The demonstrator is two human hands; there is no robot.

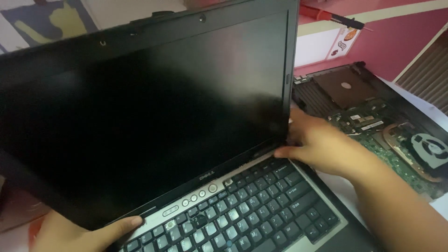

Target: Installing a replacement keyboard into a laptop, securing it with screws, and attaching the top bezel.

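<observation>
Laptop, black, with a dark unlit screen point(154, 107) and a silver-trimmed grey keyboard deck point(242, 214), stands open before us and fills most of the view; its lid leans back at a slant, tilted to one side. We note that the bezel along the lower edge of the screen appears to stand slightly proud of the panel near the right hinge (a thin pale gap shows there), which we judge to mean the frame is partly loosened, not yet off.

Our left hand point(79, 231) grips the lower left corner of the lid, thumb laid along the bezel edge above the keys. Our right hand point(317, 144) is at the lower right corner by the hinge, fingers pressed against the screen's edge; whether they are hooked under the bezel we cannot tell.

To the right, just beside the laptop, lies a second, opened black laptop base point(373, 121), its green circuit board, copper heat pipe and round fan exposed. Behind it a red-handled screwdriver point(326, 16) rests on a pink surface.

In our judgement the screen and hinges remain attached, so most of the work on the lid is still to do.
</observation>
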